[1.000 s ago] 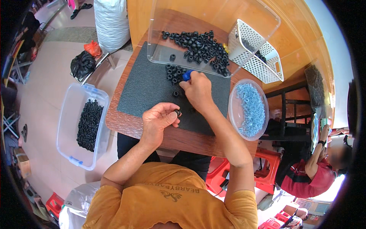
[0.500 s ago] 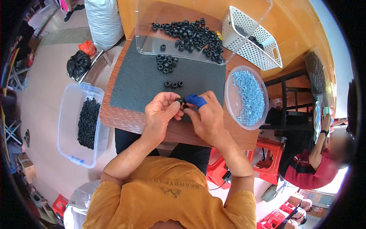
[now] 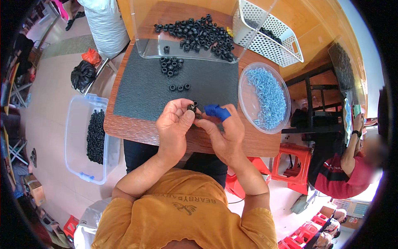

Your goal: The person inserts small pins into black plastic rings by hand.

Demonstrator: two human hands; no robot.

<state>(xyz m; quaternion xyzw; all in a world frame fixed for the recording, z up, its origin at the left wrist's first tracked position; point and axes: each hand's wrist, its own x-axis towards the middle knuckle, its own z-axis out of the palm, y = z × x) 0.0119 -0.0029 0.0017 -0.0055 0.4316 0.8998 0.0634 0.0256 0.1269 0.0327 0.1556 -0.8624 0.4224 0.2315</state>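
Observation:
Between thumb and fingers, my left hand (image 3: 172,124) is closed on a small black round knob (image 3: 191,108) with a mark on its face. Another black knob sits close behind it, by the fingertips. My right hand (image 3: 227,130) is beside it, blue tape (image 3: 217,111) wrapped round its index finger, which stretches out apart from the thumb. The right thumb tip and a curled finger come together near the left fingertips; what they pinch is too small to make out. Ahead, on a dark mat (image 3: 137,91), stand a row of black knobs (image 3: 180,88) and a small cluster (image 3: 171,66).
A clear tray (image 3: 147,52) of black knobs lies at the far edge, near a white perforated basket (image 3: 286,56). At right, a round clear dish (image 3: 248,112) holds tiny bluish pieces. A clear bin (image 3: 74,145) stands lower left; red stools (image 3: 296,162) and another person (image 3: 342,174) are right.
The view has shifted slightly. My right index finger has lifted away from the black knob, and my left hand has turned the knob so its marked face shows.

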